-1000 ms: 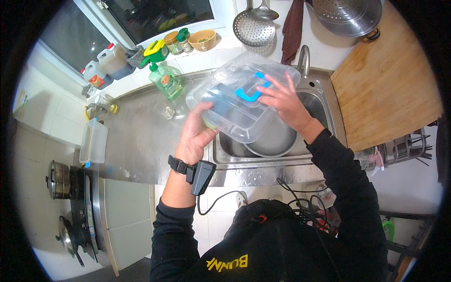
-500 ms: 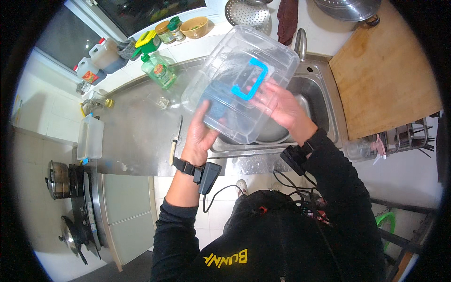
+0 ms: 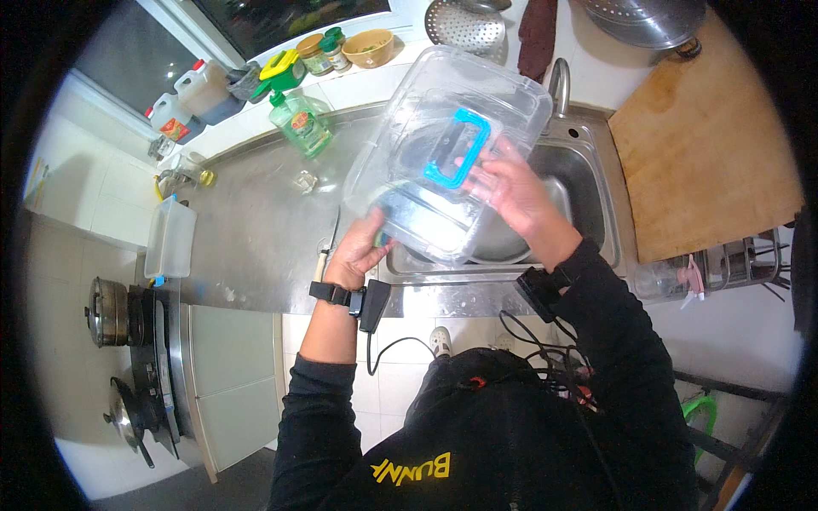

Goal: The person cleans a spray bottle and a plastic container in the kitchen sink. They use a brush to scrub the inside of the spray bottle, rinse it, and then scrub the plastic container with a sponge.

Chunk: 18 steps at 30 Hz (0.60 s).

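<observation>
A clear plastic box lid with a blue handle is held tilted above the counter edge and the sink. My left hand grips its lower left edge, thumb on top. Beside that thumb shows a small bluish-green piece, partly hidden, whose kind I cannot make out. My right hand is at the right side of the lid, its fingers bent around the blue handle. Under the lid lies the steel sink, partly covered. A knife with a pale handle rests on the counter, partly behind my left hand.
On the steel counter stand a green dish soap bottle and a translucent tub. Jugs, jars and a bowl line the sill. A faucet and a wooden board are to the right.
The view has shifted slightly. The blue patch that showed through the lid by my left hand is now mostly out of sight, with only a small piece at the thumb. Both hands stay on the lid.
</observation>
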{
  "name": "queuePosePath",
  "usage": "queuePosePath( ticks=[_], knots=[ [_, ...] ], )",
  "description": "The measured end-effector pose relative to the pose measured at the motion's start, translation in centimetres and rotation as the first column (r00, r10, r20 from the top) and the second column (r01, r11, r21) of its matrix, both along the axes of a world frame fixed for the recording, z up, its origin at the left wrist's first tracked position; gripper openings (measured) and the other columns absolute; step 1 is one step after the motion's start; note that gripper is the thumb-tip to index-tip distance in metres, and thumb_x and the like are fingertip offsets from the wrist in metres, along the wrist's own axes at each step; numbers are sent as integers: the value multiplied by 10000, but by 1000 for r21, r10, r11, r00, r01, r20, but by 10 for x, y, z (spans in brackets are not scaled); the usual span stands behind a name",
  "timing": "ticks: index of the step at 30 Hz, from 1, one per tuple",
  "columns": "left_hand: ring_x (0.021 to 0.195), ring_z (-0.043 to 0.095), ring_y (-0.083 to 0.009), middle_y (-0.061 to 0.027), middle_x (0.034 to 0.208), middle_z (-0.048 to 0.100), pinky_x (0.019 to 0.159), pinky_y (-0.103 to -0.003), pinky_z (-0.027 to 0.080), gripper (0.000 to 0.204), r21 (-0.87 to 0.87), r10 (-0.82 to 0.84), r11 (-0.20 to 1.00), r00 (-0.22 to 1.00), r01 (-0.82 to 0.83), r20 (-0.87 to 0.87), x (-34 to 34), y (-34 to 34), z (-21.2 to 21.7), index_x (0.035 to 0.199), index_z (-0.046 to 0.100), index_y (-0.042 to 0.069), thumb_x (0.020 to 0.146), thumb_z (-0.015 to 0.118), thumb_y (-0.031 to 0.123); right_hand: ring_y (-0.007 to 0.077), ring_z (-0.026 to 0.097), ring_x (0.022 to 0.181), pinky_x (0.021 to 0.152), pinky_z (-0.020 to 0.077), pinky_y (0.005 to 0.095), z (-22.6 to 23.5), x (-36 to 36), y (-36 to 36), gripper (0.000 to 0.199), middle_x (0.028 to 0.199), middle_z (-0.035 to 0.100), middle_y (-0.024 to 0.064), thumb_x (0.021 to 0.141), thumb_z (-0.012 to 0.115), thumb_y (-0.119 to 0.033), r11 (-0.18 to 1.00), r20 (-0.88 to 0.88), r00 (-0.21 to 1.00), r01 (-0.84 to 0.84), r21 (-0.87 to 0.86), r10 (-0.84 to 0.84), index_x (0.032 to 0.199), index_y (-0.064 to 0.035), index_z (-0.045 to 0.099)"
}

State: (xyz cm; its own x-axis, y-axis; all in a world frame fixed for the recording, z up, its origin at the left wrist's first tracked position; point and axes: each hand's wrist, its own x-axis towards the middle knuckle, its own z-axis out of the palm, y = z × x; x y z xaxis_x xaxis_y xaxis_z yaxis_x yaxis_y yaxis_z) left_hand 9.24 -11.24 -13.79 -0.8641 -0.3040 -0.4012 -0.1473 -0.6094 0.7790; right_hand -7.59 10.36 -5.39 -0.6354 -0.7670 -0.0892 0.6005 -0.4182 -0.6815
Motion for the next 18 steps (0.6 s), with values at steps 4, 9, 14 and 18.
queuePosePath(
  ticks=[4, 9, 14, 18],
  knots=[
    [995, 592, -168, -62, 1127, 615, 840, -312, 484, 562, -91, -268, 961, 958, 260, -103, 5, -12, 8, 1244, 532, 42, 749, 790, 103, 262, 566, 1107, 925, 481, 423, 3, -3, 4, 566, 1244, 530, 99, 825, 510, 29, 1000, -40, 999, -11, 11, 12, 1353, -111, 361],
    [925, 566, -122, -21, 1071, 601, 766, -249, 465, 654, -231, -357, 911, 934, 341, -29, 2, -17, 18, 1247, 522, 43, 705, 834, 236, 254, 571, 1096, 915, 490, 411, 4, 7, 0, 547, 1241, 541, 89, 807, 521, 41, 996, -59, 997, 54, 73, -50, 1323, -108, 415],
    [817, 524, -68, 23, 971, 582, 666, -205, 434, 669, -242, -382, 900, 923, 363, -35, -9, -19, 25, 1204, 537, 58, 678, 852, 324, 262, 564, 1116, 937, 483, 435, 4, -3, -1, 585, 1232, 543, 99, 806, 515, 46, 997, -66, 995, 73, 30, -70, 1356, -110, 387],
    [788, 511, -57, 38, 940, 580, 672, -202, 425, 588, -383, -404, 841, 914, 382, 24, -20, -29, 18, 1183, 556, 57, 718, 824, 296, 275, 554, 1135, 946, 479, 452, -1, -14, 4, 636, 1229, 541, 117, 809, 508, 47, 995, -45, 994, 100, -15, -101, 1399, -101, 322]
  ],
)
